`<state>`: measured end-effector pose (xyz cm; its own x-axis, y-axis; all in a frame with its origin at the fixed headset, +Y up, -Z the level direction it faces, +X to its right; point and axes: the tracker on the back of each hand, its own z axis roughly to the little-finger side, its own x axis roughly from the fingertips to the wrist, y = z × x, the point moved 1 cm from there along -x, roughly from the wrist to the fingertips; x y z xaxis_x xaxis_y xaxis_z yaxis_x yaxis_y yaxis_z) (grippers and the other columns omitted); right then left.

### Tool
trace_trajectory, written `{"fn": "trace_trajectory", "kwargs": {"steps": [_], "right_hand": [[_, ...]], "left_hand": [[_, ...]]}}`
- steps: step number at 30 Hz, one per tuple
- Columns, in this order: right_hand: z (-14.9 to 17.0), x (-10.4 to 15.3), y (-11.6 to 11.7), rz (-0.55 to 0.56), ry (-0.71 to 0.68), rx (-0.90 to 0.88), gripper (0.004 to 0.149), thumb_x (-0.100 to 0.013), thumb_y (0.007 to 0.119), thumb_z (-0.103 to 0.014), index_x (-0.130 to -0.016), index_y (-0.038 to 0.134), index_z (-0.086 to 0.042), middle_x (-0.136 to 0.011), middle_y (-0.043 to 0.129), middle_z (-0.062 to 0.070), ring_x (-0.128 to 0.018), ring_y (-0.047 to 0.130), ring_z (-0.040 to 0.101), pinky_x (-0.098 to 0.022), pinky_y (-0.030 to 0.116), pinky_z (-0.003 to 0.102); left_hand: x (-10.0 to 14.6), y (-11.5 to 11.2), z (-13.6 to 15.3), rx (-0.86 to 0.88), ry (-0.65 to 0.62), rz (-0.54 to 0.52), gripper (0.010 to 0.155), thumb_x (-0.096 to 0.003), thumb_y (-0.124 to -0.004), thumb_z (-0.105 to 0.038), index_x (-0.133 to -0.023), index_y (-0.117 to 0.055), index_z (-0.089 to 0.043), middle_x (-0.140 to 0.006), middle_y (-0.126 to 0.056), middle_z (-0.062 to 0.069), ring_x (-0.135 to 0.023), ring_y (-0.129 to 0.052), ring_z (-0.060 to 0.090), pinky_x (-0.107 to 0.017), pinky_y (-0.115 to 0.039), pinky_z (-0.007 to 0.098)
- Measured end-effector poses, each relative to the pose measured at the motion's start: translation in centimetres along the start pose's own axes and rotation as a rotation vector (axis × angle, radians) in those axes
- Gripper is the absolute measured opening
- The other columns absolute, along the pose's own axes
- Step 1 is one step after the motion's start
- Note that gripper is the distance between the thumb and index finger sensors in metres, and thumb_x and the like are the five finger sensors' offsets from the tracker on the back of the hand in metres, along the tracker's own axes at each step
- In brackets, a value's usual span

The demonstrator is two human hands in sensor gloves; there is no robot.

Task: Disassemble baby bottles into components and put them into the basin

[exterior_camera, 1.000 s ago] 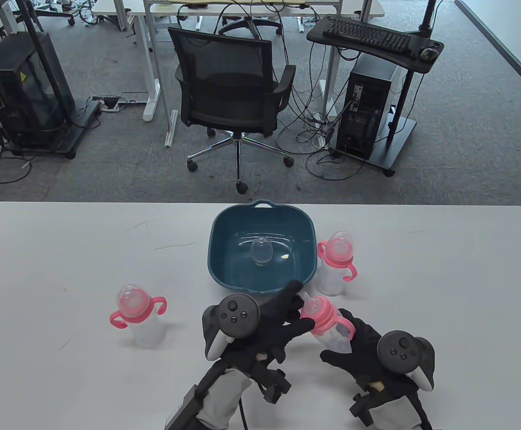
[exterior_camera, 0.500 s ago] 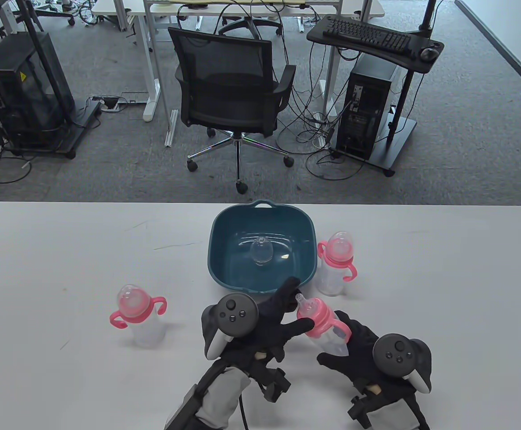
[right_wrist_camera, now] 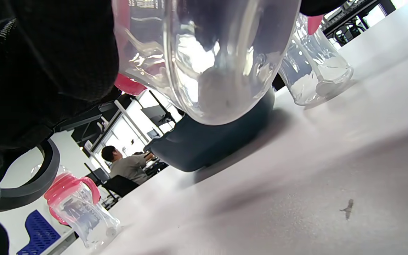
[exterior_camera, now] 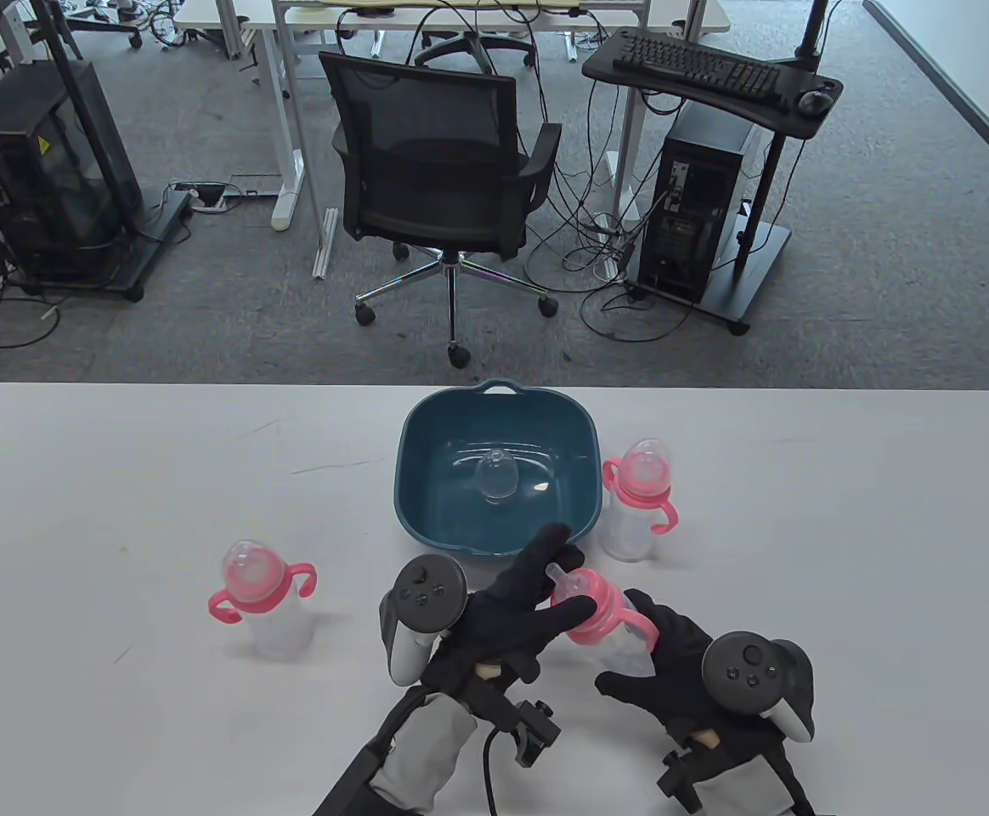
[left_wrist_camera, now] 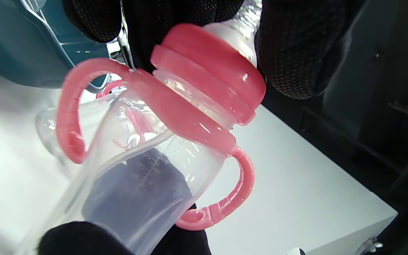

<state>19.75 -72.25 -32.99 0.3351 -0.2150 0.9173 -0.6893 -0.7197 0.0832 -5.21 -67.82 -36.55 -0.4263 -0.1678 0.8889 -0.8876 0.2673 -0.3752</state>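
Teal basin holding one clear cap, our right hand gripping a tilted bottle just before the basin, our left hand pinching its pink collar, capped bottle right of the basin, another bottle left of it.

White table; grey carpet; black mesh office chair; keyboard stand; computer tower.

Beyond the white bench, a black mesh office chair stood on grey carpet, with white desk legs and tangled cables behind it. To its right a black stand carried a keyboard and a mouse above a computer tower, and a dark cabinet on a wheeled base stood at far left. In the right wrist view a seated person showed in the background.
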Motion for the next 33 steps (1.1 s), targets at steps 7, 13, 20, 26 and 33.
{"fn": "trace_trajectory", "kwargs": {"steps": [7,13,20,26,33], "right_hand": [[0.0,0.1,0.0,0.000,-0.001,0.024,0.091,-0.044,0.091,-0.047,-0.110,0.041,-0.008,-0.102,0.062,0.021,-0.089,0.065,0.048,-0.065,0.049,0.070],[-0.1,0.1,0.3,-0.005,-0.005,0.033,0.091,-0.045,0.090,-0.048,-0.110,0.042,-0.007,-0.101,0.063,0.021,-0.089,0.067,0.048,-0.064,0.050,0.070],[-0.2,0.1,0.4,-0.011,-0.010,0.027,0.091,-0.044,0.091,-0.048,-0.110,0.042,-0.008,-0.102,0.063,0.021,-0.089,0.067,0.048,-0.064,0.050,0.070],[-0.3,0.0,0.5,-0.020,-0.017,0.012,0.091,-0.045,0.091,-0.048,-0.110,0.042,-0.008,-0.102,0.062,0.020,-0.089,0.067,0.048,-0.065,0.050,0.070],[-0.1,0.0,0.7,-0.036,-0.010,0.018,0.092,-0.045,0.090,-0.049,-0.110,0.042,-0.007,-0.101,0.063,0.021,-0.088,0.067,0.048,-0.064,0.050,0.070]], "left_hand": [[-0.2,-0.6,0.1,-0.112,0.010,0.052,0.092,-0.0400,-0.092,-0.047,-0.111,-0.036,-0.033,-0.111,-0.050,0.000,-0.102,-0.070,0.031,-0.075,-0.049,0.059],[-0.2,-0.6,0.3,-0.064,0.012,0.032,0.095,-0.0393,-0.093,-0.048,-0.111,-0.034,-0.028,-0.109,-0.054,0.004,-0.101,-0.073,0.033,-0.074,-0.051,0.058],[-0.1,-0.1,-0.2,-0.054,0.002,-0.002,0.095,-0.0384,-0.094,-0.048,-0.111,-0.035,-0.031,-0.108,-0.053,0.001,-0.103,-0.068,0.032,-0.076,-0.046,0.060],[0.3,0.9,-1.8,-0.053,-0.055,-0.051,0.093,-0.0388,-0.094,-0.046,-0.110,-0.036,-0.033,-0.109,-0.053,0.000,-0.104,-0.067,0.031,-0.076,-0.045,0.060],[0.0,1.6,-3.6,-0.021,-0.087,-0.064,0.092,-0.0396,-0.094,-0.045,-0.111,-0.036,-0.034,-0.110,-0.052,-0.002,-0.105,-0.068,0.030,-0.076,-0.046,0.060]]}}
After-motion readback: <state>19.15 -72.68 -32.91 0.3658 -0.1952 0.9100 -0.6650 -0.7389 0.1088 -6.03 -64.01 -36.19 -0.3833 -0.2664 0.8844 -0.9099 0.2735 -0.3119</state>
